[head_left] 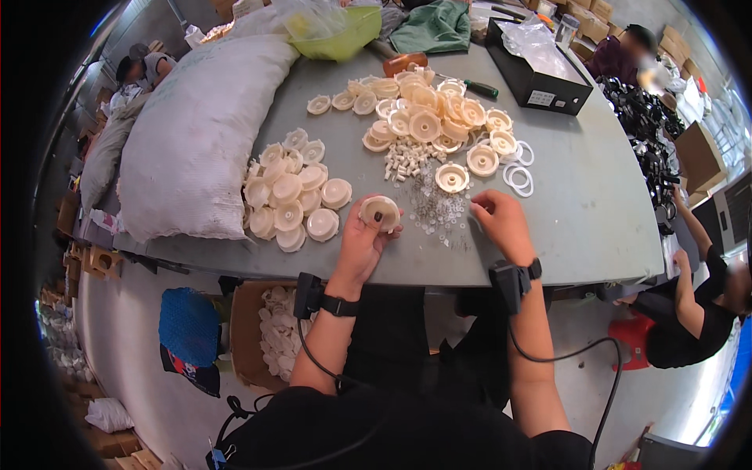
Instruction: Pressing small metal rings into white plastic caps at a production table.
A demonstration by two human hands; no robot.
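Observation:
A round cream plastic cap (385, 210) is held in my left hand (362, 244), with the thumb across its face. My right hand (504, 223) hovers just right of the small clear washers (435, 202), thumb and fingertips drawn together. Anything between those fingertips is too small to make out. Beyond the washers lie a single cream cap (452, 178) and a heap of small cream pegs (406, 160). A larger pile of cream round caps (425, 125) rises behind them. Several white rings (518, 179) lie right of that pile. Left of my left hand sits another group of cream caps (288, 188).
A big white sack (200, 141) fills the table's left side. At the back are a green basin (337, 37), an orange-headed mallet (406, 64), a screwdriver (480, 88) and a black box (540, 74). Below the edge stands a carton of white parts (249, 333). A co-worker (689, 301) sits at right.

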